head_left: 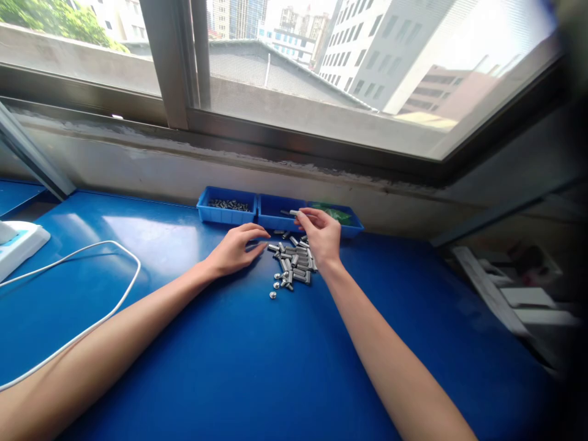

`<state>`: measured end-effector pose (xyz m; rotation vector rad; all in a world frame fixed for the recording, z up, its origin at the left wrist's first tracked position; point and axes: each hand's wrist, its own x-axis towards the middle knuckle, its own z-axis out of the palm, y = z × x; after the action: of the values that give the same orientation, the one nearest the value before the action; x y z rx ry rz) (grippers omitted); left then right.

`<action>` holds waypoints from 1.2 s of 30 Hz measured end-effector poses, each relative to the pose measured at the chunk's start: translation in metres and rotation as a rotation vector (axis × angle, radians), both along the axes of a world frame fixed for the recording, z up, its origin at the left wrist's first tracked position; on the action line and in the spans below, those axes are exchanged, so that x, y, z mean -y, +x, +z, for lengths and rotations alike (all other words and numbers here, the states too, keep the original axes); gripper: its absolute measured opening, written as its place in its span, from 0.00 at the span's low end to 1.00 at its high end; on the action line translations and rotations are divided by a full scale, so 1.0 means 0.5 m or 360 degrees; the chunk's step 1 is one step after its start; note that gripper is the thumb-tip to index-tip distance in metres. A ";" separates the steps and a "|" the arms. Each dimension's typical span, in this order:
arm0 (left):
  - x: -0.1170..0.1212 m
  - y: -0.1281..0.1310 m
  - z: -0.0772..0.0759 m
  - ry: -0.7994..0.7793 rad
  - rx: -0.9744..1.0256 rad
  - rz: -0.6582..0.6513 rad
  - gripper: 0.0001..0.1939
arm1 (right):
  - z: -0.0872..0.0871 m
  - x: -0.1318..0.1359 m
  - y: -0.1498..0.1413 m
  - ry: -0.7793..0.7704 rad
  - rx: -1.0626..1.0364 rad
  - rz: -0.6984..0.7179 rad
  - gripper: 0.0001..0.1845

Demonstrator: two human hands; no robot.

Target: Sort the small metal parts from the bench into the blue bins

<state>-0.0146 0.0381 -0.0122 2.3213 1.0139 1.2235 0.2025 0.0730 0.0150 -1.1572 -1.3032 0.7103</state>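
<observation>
Left hand [239, 248]: fingers parted, nothing visibly held.
Middle bin [275, 224]: along the table's [229, 367] far edge.
Metal pile [301, 260]: just this side of it.
Right hand [324, 239]: pinches a metal piece [294, 212] at that bin; likely sorting, next calling for clean release.

A broad, smooth, blue-topped bench [239, 367] reaches a low, stained, greyish-beige wall [138, 165]. Above it, a wide glass window [321, 119] sits in a dark metal frame [172, 67]. Outside show a tall white building [376, 49] with rows of dark windows and, at left, leafy green foliage [55, 24]. Bright daylight leaves a pale reflection [151, 236] on the bench.
</observation>
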 end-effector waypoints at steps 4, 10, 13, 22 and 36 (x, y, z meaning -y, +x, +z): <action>0.009 0.003 0.007 0.0089 -0.0202 -0.0210 0.12 | 0.007 -0.025 0.009 -0.0003 0.0016 0.0007 0.20; 0.022 0.007 0.013 0.0188 -0.0497 -0.0353 0.13 | -0.010 0.057 0.026 0.0089 0.0339 0.0009 0.14; 0.023 0.009 0.011 0.0191 -0.0558 -0.0297 0.14 | -0.016 0.088 0.029 0.0121 0.0502 -0.0023 0.13; 0.021 0.006 0.008 0.0071 -0.0538 -0.0096 0.08 | -0.009 0.106 0.005 0.0268 0.0696 0.0071 0.09; 0.008 0.000 0.010 -0.0277 0.0142 -0.0135 0.14 | -0.022 0.108 -0.005 0.0347 0.0905 0.0201 0.10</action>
<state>-0.0147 0.0342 -0.0073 2.1353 0.9421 1.1467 0.2001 0.0190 0.0039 -1.1445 -1.8918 0.3183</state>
